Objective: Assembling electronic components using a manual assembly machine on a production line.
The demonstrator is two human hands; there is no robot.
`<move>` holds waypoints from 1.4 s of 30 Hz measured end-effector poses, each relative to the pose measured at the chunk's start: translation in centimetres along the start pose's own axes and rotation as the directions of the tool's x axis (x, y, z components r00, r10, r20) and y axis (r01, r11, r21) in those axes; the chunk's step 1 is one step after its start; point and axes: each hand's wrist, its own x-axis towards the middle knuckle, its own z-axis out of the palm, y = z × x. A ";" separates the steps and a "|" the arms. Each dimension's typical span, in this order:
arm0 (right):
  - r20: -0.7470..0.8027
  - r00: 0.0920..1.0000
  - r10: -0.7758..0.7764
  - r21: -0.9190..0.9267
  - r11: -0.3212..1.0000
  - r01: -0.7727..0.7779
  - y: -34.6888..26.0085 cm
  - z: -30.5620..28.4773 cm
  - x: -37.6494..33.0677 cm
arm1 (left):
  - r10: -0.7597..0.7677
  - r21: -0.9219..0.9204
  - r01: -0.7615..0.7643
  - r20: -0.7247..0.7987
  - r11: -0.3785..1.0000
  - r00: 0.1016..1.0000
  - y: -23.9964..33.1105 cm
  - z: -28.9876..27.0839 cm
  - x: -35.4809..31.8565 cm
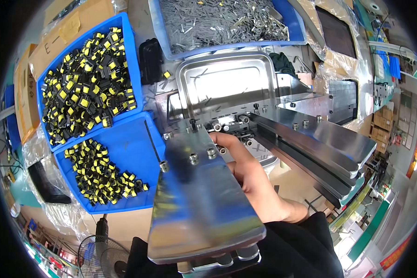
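Observation:
My right hand [255, 183] reaches in from the lower right, between two arms of a metal fixture. Its index finger is bent and meets the edge of the left metal plate [197, 185], beside small rods and screws [229, 124]. The other fingers are curled, partly hidden behind that plate. What they hold, if anything, does not show. To the right of the hand runs a long metal rail [310, 139] with a dark slot along it. My left hand is out of sight; only dark clothing shows near the lower edge.
On the left, two blue bins [136, 74] [125, 134] hold many black-and-yellow parts. A blue tray [167, 51] of small dark strips stands at the back, behind a shiny metal tray [183, 76]. A black case [150, 60] sits nearby; a fan [102, 257] stands lower left.

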 end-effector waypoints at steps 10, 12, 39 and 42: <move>0.035 0.993 0.112 0.263 0.958 -0.117 -1.4 -0.2 -0.7 | 0.074 -0.394 -0.134 -0.164 0.909 0.984 4.9 -4.6 5.2; 0.012 0.989 0.145 0.269 0.952 -0.143 -2.3 -0.2 -1.4 | 0.113 -0.330 -0.182 -0.215 0.926 0.970 5.5 -5.3 6.2; -0.123 0.967 0.223 -0.046 0.972 -0.230 -2.1 -2.9 -0.4 | 0.186 -0.172 -0.246 -0.306 0.954 0.934 7.6 -7.2 7.3; -0.089 0.969 0.230 0.036 0.973 -0.228 -1.8 -2.9 0.1 | 0.179 -0.205 -0.254 -0.324 0.945 0.929 7.5 -6.8 7.3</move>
